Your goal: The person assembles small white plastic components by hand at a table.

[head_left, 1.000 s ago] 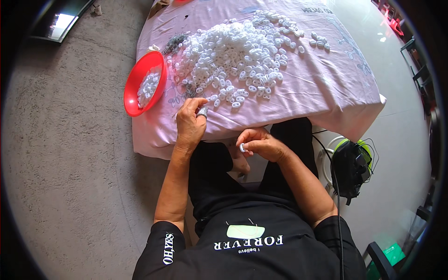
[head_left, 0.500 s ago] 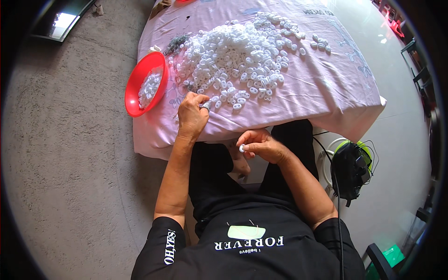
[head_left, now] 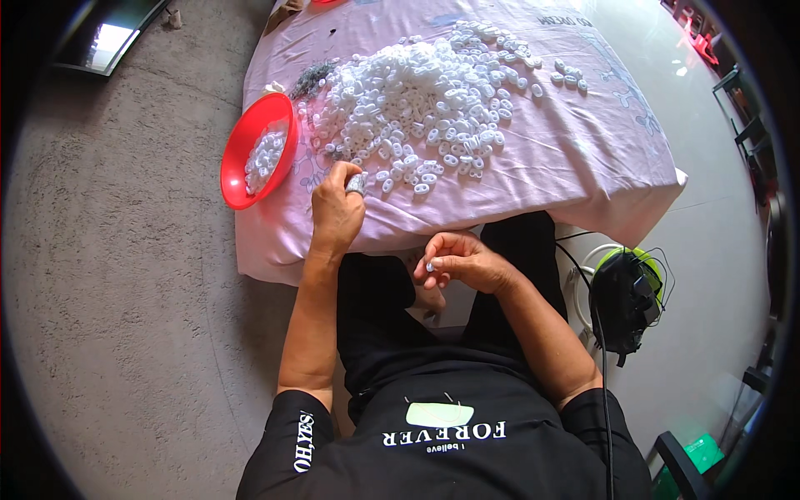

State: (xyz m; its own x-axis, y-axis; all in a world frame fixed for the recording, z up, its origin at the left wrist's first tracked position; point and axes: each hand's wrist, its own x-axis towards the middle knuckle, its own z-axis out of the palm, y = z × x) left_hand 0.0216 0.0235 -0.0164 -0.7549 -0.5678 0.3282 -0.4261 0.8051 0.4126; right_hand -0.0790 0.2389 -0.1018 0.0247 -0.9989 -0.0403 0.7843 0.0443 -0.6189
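Observation:
A big heap of small white plastic rings (head_left: 425,100) lies on a low table under a pink cloth (head_left: 567,158). My left hand (head_left: 336,208) rests on the cloth at the near edge of the heap, its fingertips pinched on a white ring there. My right hand (head_left: 462,260) is held over my lap below the table's front edge, pinching a small white ring between thumb and fingers. A red bowl (head_left: 242,162) with some white rings in it sits on the table's left corner, just left of my left hand.
Grey carpet lies to the left. On the pale floor at my right stands a black and green device (head_left: 625,292) with cables. A small dark pile (head_left: 312,79) lies at the heap's far left.
My left hand has moved a little forward and left along the heap's near edge. The right hand has stayed over my lap with its ring.

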